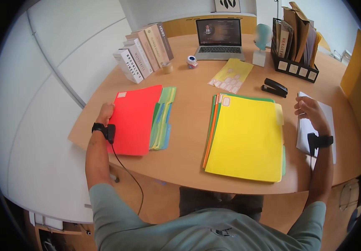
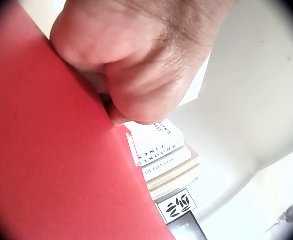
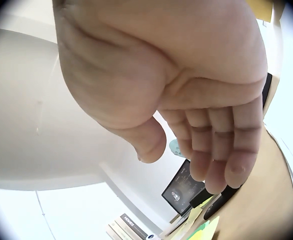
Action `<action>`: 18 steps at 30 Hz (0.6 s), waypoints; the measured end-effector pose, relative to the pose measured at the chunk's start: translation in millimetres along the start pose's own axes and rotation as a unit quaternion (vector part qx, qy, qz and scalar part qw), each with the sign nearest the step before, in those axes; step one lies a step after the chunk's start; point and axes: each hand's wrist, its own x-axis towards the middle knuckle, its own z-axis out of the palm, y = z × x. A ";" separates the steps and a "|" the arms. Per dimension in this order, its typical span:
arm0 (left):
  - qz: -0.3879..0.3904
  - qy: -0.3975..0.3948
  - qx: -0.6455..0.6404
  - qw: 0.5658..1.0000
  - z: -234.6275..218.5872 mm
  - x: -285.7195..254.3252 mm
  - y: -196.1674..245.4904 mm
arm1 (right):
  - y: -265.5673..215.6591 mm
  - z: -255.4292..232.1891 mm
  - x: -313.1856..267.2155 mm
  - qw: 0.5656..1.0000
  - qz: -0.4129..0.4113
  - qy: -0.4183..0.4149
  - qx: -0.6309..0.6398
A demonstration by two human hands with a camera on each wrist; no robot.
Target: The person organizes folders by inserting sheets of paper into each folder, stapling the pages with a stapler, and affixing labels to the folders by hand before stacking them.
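At the desk's left lies a red folder [image 1: 132, 119] on top of green, yellow and blue tabbed folders [image 1: 162, 121], which stick out on its right. My left hand [image 1: 106, 112] grips its left edge, the fingers curled at the border in the left wrist view; the fingertips are mostly hidden. My right hand [image 1: 312, 112] hovers over a stack of white paper [image 1: 327, 115] on the right. Nothing is in its palm, and its fingers [image 3: 199, 145] bend loosely. Between the hands lies a yellow folder [image 1: 245, 138] on a stack of green and orange ones.
A black stapler [image 1: 275, 88] lies beyond the white paper. Behind are a yellow label sheet [image 1: 232, 75], a tape roll [image 1: 192, 62], a small jar [image 1: 167, 67] and a laptop [image 1: 219, 39]. Upright books [image 1: 140, 56] stand back left, a black file holder [image 1: 295, 69] back right.
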 end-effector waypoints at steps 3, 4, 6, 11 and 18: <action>-0.012 0.003 0.003 1.000 -0.8 9.7 -12.4 | 4.6 1.4 -0.8 1.000 0.002 -0.005 0.001; -0.015 0.003 0.014 1.000 0.6 8.6 -9.6 | 5.5 0.6 -0.5 1.000 0.002 -0.009 0.000; -0.024 0.024 0.016 0.999 4.5 7.5 -3.8 | 6.9 0.4 -1.4 1.000 0.004 -0.013 -0.002; 0.003 0.017 0.027 0.999 3.5 29.9 -21.0 | 7.5 1.1 -4.7 1.000 0.013 -0.015 -0.013; -0.005 -0.028 -0.014 0.999 20.7 20.6 -15.0 | 8.6 -3.6 -6.9 1.000 0.002 -0.010 -0.017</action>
